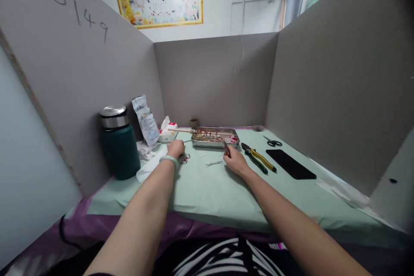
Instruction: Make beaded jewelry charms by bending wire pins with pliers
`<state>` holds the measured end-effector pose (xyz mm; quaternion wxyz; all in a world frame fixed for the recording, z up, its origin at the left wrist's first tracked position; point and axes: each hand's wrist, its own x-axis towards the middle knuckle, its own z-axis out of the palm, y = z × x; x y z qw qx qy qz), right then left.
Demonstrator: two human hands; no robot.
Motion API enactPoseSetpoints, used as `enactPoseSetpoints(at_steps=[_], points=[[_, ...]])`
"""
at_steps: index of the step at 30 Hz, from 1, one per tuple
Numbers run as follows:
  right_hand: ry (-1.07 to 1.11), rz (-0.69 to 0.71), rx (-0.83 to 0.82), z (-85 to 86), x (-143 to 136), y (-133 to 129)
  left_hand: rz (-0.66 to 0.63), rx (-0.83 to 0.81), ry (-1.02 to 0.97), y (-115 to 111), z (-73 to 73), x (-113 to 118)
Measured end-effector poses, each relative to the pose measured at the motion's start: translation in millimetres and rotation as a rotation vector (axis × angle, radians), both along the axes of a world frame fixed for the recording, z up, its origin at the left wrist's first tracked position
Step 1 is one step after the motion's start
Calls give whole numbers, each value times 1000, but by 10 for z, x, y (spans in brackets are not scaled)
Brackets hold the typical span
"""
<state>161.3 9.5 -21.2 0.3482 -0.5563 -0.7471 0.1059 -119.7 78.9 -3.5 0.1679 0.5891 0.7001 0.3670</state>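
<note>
My left hand (176, 148), with a pale bangle at the wrist, is closed low over the left of the cloth. A thin grey sliver shows at its fingertips; what it holds is too small to make out. Just beside those fingers lies a cluster of red beads and metal loops (184, 158). My right hand (235, 161) is closed around a small dark tool (227, 148) with some red on it, its tip pointing up and away. Between the hands lies a small heap of thin metal pins (214, 164). Behind them a metal tray (215, 144) holds red and gold-coloured bits.
A wooden stick (181, 130) strung with red beads rests across the tray. To the right lie yellow-and-green-handled pliers (258, 159), scissors (273, 142) and a black phone-like slab (290, 164). A green flask (119, 146), a pouch (145, 120) and a tissue pack (167, 133) stand left.
</note>
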Motion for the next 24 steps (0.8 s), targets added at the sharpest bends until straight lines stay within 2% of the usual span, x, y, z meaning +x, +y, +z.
enactPoseSetpoints(at_steps=[3, 5, 10, 11, 12, 14, 17, 18, 20, 24], points=[[-109, -41, 33, -16, -11, -22, 49, -2, -3, -6, 54, 17], [-195, -75, 55, -34, -12, -42, 32, -5, -49, -44, 109, 47], [-295, -128, 55, -36, -15, -88, -149, -7, -300, -296, 276, 235], [-270, -135, 76, -15, -25, -92, -223, -20, -500, -363, 306, 288], [-228, -134, 107, 15, -43, -92, -286, -38, -670, -429, 334, 343], [-97, -85, 191, 98, -102, -80, -384, -45, -867, -549, 373, 448], [163, 166, 258, 242, -237, -35, -458, -62, -973, -670, 390, 574], [243, 226, 246, 281, -284, -15, -485, -63, -998, -692, 386, 607], [371, 253, 175, 333, -359, 22, -532, -73, -1032, -717, 373, 667], [605, 352, -67, 334, -413, 65, -592, -134, -1055, -745, 357, 788]])
